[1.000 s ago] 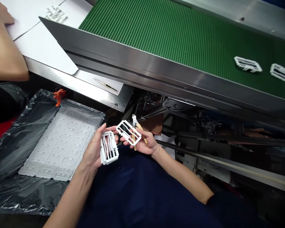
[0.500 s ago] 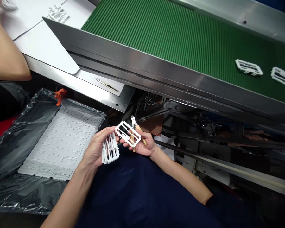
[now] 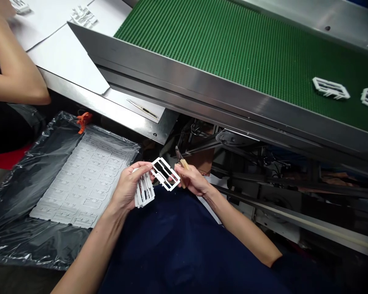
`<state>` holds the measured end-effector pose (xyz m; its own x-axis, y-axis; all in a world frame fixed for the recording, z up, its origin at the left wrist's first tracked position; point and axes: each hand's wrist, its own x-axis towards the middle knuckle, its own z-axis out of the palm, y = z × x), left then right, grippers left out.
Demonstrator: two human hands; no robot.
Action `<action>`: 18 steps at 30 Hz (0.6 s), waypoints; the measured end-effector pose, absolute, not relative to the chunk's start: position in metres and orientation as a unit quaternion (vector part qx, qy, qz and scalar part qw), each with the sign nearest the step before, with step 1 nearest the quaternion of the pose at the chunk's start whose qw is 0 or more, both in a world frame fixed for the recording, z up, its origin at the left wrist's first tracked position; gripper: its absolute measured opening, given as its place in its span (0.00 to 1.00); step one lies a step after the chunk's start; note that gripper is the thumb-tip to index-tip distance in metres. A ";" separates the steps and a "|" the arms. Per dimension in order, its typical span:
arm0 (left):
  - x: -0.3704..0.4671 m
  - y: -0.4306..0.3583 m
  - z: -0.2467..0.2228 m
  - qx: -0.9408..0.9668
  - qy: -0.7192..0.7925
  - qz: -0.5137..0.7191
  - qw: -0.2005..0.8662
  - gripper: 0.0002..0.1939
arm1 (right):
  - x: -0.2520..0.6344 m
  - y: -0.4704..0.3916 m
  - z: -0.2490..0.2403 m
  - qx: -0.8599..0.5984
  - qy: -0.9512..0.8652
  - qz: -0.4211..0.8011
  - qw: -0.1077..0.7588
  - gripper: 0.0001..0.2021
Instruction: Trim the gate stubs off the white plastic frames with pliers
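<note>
My left hand (image 3: 124, 188) is closed around a stack of white plastic frames (image 3: 144, 197). Its thumb and finger also pinch one separate white plastic frame (image 3: 161, 178) by the left corner, tilted in front of my lap. On the other side, my right hand (image 3: 196, 180) is wrapped round a pair of cutting pliers (image 3: 184, 164) with tan handles, jaws pointing up and away. The right fingertips are close to the single frame's right edge; whether they touch it I cannot tell.
A green conveyor belt (image 3: 221, 45) behind a metal side rail carries two white frames (image 3: 331, 88). At left, a black-lined bin (image 3: 12, 228) holds rows of white parts (image 3: 76, 183). Tweezers (image 3: 142, 108) lie on the bench. A co-worker's arm (image 3: 21, 69) rests at upper left.
My right hand has moved right, away from behind the single frame, and the pliers have turned in it. The left hand still holds the frames. The whole view has shifted slightly.
</note>
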<state>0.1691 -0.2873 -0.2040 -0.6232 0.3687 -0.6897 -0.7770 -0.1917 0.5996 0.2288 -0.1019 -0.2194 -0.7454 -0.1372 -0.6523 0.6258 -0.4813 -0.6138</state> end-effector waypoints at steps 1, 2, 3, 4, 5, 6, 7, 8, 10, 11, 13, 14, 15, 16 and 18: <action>0.169 -0.286 -0.204 -0.203 0.509 0.743 0.384 0.10 | 0.228 -0.103 -0.216 0.255 0.424 -0.829 0.261 0.13; 0.169 -0.285 -0.204 -0.203 0.512 0.742 0.382 0.10 | 0.226 -0.106 -0.213 0.243 0.390 -0.842 0.283 0.12; 0.170 -0.284 -0.204 -0.203 0.513 0.742 0.380 0.10 | 0.225 -0.108 -0.211 0.238 0.355 -0.853 0.299 0.11; 0.170 -0.284 -0.204 -0.203 0.512 0.745 0.377 0.10 | 0.224 -0.110 -0.210 0.237 0.321 -0.864 0.308 0.10; 0.170 -0.283 -0.204 -0.203 0.510 0.747 0.374 0.09 | 0.223 -0.112 -0.210 0.238 0.288 -0.871 0.318 0.09; 0.170 -0.283 -0.204 -0.205 0.509 0.749 0.371 0.09 | 0.223 -0.114 -0.210 0.238 0.257 -0.876 0.331 0.11; 0.171 -0.283 -0.204 -0.208 0.508 0.751 0.368 0.09 | 0.222 -0.115 -0.211 0.238 0.230 -0.879 0.344 0.13; 0.171 -0.283 -0.205 -0.210 0.507 0.751 0.366 0.09 | 0.221 -0.116 -0.212 0.237 0.211 -0.879 0.356 0.15; 0.172 -0.283 -0.207 -0.217 0.509 0.752 0.359 0.09 | 0.220 -0.118 -0.212 0.234 0.214 -0.877 0.361 0.17; 0.172 -0.282 -0.209 -0.223 0.508 0.755 0.350 0.10 | 0.219 -0.120 -0.211 0.236 0.242 -0.875 0.348 0.16; 0.172 -0.280 -0.214 -0.245 0.503 0.763 0.323 0.12 | 0.218 -0.125 -0.208 0.245 0.346 -0.855 0.299 0.15; 0.172 -0.278 -0.216 -0.258 0.499 0.768 0.308 0.13 | 0.218 -0.128 -0.206 0.249 0.419 -0.832 0.265 0.15; 0.172 -0.275 -0.218 -0.269 0.495 0.773 0.293 0.15 | 0.219 -0.133 -0.205 0.250 0.501 -0.797 0.227 0.16; 0.173 -0.272 -0.220 -0.279 0.491 0.776 0.280 0.16 | 0.219 -0.138 -0.205 0.248 0.585 -0.749 0.188 0.16; 0.174 -0.266 -0.222 -0.297 0.484 0.781 0.260 0.18 | 0.222 -0.148 -0.205 0.233 0.718 -0.643 0.130 0.17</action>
<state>0.1736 -0.2660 -0.2221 -0.6885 0.1196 -0.7153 -0.6937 -0.3962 0.6015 0.2217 -0.1476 -0.2054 -0.8579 0.1675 -0.4858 0.5012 0.0642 -0.8629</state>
